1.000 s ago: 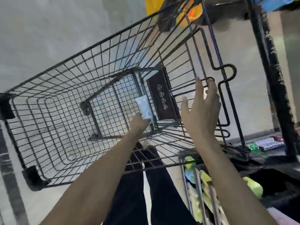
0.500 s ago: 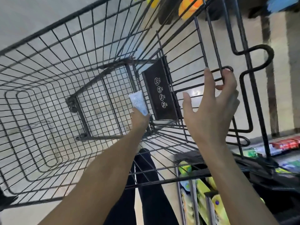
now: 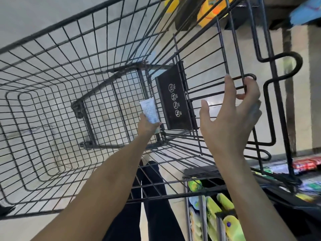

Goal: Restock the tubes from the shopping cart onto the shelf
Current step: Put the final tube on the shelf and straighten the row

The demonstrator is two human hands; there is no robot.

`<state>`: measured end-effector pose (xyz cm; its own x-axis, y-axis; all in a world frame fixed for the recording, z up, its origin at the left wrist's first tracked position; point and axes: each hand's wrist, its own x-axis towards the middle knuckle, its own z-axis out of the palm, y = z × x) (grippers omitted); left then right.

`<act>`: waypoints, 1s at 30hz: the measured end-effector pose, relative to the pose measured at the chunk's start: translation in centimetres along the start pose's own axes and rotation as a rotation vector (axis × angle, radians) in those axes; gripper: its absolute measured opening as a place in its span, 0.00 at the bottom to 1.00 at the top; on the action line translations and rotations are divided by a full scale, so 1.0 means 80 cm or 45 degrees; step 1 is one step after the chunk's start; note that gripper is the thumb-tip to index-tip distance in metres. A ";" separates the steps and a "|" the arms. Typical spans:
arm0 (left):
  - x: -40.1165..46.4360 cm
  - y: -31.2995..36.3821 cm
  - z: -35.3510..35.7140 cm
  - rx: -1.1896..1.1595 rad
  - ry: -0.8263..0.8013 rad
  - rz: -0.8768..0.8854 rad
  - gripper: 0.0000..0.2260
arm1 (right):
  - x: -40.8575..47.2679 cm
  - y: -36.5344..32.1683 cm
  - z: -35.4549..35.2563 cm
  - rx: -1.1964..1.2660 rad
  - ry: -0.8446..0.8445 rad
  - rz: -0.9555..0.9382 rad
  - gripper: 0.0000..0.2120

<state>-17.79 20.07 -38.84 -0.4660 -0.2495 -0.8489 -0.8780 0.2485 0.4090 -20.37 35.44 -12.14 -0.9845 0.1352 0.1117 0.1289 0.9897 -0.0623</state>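
A black wire shopping cart (image 3: pixel 52 80) fills the view from above. Deep inside it, near the bottom, my left hand (image 3: pixel 147 126) is shut on a white tube (image 3: pixel 149 111) with small print, held upright beside the black child-seat flap (image 3: pixel 175 98). My right hand (image 3: pixel 231 117) rests on the cart's rear wire gate, its fingertips hooked over a wire bar (image 3: pixel 243 78) and the thumb spread wide. No other tubes show in the basket. The shelf (image 3: pixel 284 185) lies at the lower right, partly hidden by the cart frame.
Yellow-green packets (image 3: pixel 225 221) hang on a wire rack at the bottom right. Red and green boxes (image 3: pixel 305 164) sit on the shelf at the right edge. Yellow and orange goods (image 3: pixel 212 11) are at the top. My dark trouser legs (image 3: pixel 152 197) stand under the cart on a pale floor.
The view has closed in on the cart. My left hand has lifted the white tube slightly off the basket bottom. My right hand keeps its hold on the rear gate wire.
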 end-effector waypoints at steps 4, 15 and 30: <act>0.002 -0.019 -0.022 -0.214 -0.135 -0.085 0.33 | -0.001 0.000 -0.001 -0.005 -0.009 0.006 0.28; -0.114 0.024 -0.113 -0.677 -0.780 -0.055 0.33 | -0.006 0.002 -0.008 0.046 -0.059 0.003 0.30; -0.407 0.110 -0.233 -0.724 -0.597 0.307 0.25 | -0.073 -0.005 -0.156 0.165 -0.638 -0.190 0.28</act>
<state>-12.41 12.91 -1.37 -0.6676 0.2041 -0.7160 -0.7384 -0.3045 0.6017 -13.16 34.83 -0.42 -0.9312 -0.0771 -0.3563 -0.0016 0.9782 -0.2076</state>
